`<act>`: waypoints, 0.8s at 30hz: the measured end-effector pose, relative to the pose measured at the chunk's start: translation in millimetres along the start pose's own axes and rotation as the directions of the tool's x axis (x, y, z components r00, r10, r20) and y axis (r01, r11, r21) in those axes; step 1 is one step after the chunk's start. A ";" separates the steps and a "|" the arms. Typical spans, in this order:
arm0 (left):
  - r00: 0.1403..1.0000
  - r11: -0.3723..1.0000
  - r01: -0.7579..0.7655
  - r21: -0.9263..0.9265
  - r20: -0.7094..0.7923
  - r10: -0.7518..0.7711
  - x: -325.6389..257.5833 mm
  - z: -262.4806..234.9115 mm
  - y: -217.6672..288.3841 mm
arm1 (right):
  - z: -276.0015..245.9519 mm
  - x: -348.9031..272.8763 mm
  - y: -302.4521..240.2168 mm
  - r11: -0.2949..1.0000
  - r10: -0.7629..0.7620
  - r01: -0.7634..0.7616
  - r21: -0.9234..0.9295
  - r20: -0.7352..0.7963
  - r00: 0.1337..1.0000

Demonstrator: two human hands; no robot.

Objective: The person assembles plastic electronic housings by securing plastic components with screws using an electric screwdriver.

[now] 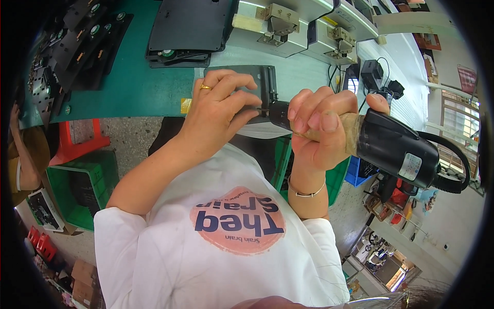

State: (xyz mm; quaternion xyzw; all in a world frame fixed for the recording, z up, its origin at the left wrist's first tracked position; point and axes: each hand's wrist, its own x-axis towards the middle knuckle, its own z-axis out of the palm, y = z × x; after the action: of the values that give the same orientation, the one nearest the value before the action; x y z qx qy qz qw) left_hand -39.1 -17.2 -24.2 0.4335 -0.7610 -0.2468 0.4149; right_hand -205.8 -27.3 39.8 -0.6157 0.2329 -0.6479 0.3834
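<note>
My right hand (327,129) is wrapped round a black electric screwdriver (404,149), its grip bound with tan tape and its cable looping off at the right. The screwdriver lies nearly level, with its nose pointing left toward my other hand. The fingers of my left hand (216,108) are bent, with thumb and fingertips drawn together close to the bit. Whatever they pinch is too small or hidden to make out. Under and behind these fingers, a dark flat panel (268,82) lies at the near edge of the green-covered table (134,92).
Black plates (190,28) are stacked beyond my left hand. Several black panels with round green parts (85,49) overlap at the far left. Metal-cased equipment (288,36) stands at the back. Below the table are a green crate (98,177) and a red stool (77,144). Another person's arm (25,159) shows at left.
</note>
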 end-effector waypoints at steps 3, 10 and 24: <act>0.999 0.998 0.017 0.053 0.044 -0.019 -6.0 -5.1 -3.0 | 0.8 -7.7 2.6 0.994 0.056 -0.043 0.097 -0.137 0.989; 0.989 0.991 -0.061 0.119 0.140 0.044 -24.9 -7.1 -12.8 | -4.1 -19.8 12.1 0.991 0.113 -0.099 0.094 -0.151 0.982; 0.989 0.983 -0.085 0.164 0.135 0.063 -26.1 -4.6 -15.8 | -4.6 -24.7 24.1 0.989 0.137 -0.139 -0.040 -0.054 0.989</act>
State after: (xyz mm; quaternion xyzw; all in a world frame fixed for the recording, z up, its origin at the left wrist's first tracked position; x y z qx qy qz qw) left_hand -20.8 -2.6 -44.3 0.4217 -0.8201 -0.1930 0.3353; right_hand -206.6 -23.1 5.3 -0.5896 0.2987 -0.6299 0.4078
